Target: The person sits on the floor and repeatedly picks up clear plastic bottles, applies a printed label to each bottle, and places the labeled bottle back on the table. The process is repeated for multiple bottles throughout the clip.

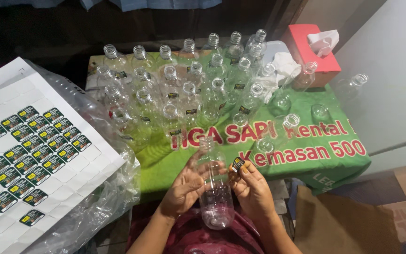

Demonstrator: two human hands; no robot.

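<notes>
Over the lap, the left hand (184, 187) grips a clear bottle (215, 188) while the right hand (251, 188) steadies its other side and pinches a sticker (238, 163) at its fingertips, with the sticker sheet (29, 150) left and more bottles (189, 89) crowding the green-covered bench (306, 146) beyond.

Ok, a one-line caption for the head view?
Left hand steadies a clear plastic bottle while right hand pinches a small sticker beside it.

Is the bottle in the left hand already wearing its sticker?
No: the clear bottle in the left hand shows no label, and the small sticker sits on the right hand fingertips.
</notes>
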